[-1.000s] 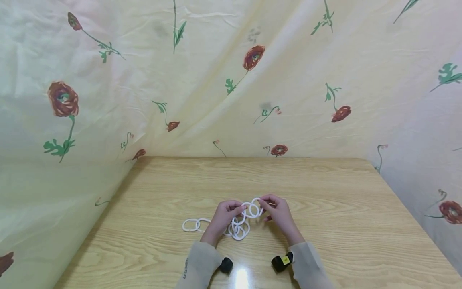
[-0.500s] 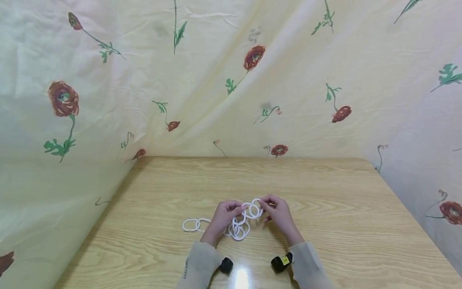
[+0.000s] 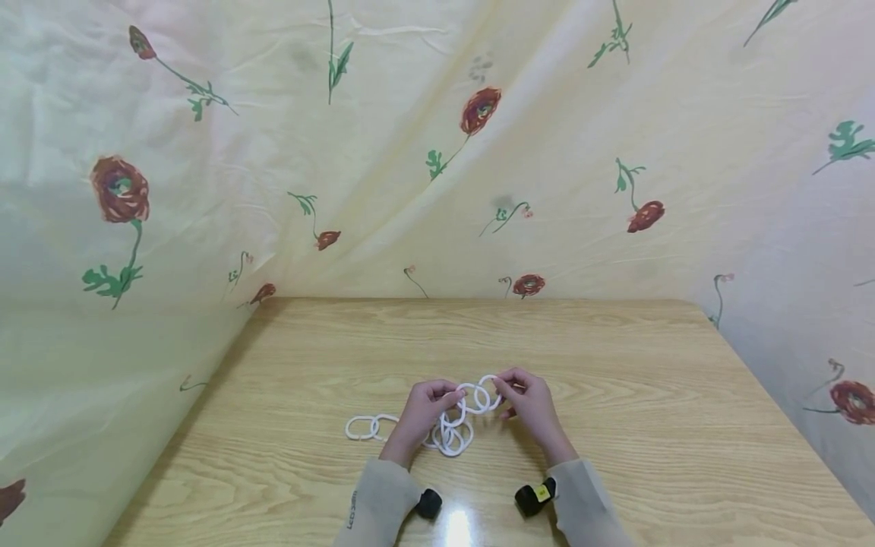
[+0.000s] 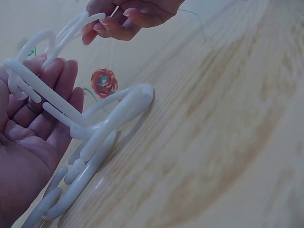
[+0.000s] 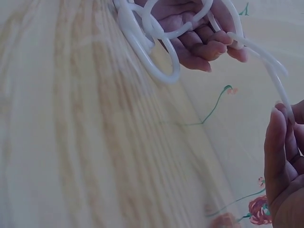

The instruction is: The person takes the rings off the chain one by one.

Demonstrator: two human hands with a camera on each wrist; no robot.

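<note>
A chain of white plastic links (image 4: 114, 118) lies partly on the wooden table, with several links bunched between the hands. At its right end, my right hand (image 3: 532, 401) pinches the end link (image 5: 279, 88) between thumb and fingertips, raised off the table. My left hand (image 3: 422, 414) holds another link by thumb and fingers; in the left wrist view its fingers curl loosely around it. The raised links slope up from left to right between both hands. Beyond the left wrist, more links trail to the left on the tabletop, partly hidden behind the left forearm in the head view.
The wooden table (image 3: 649, 380) extends around the hands, its far edge against a flower-printed cloth (image 3: 383, 152) that also hangs at both sides. Black wrist cameras (image 3: 428, 503) sit at the sleeve cuffs. Light glares off the table's near part.
My right hand has shifted very slightly to the right with the end link. My left hand and the links on the table look unchanged.
</note>
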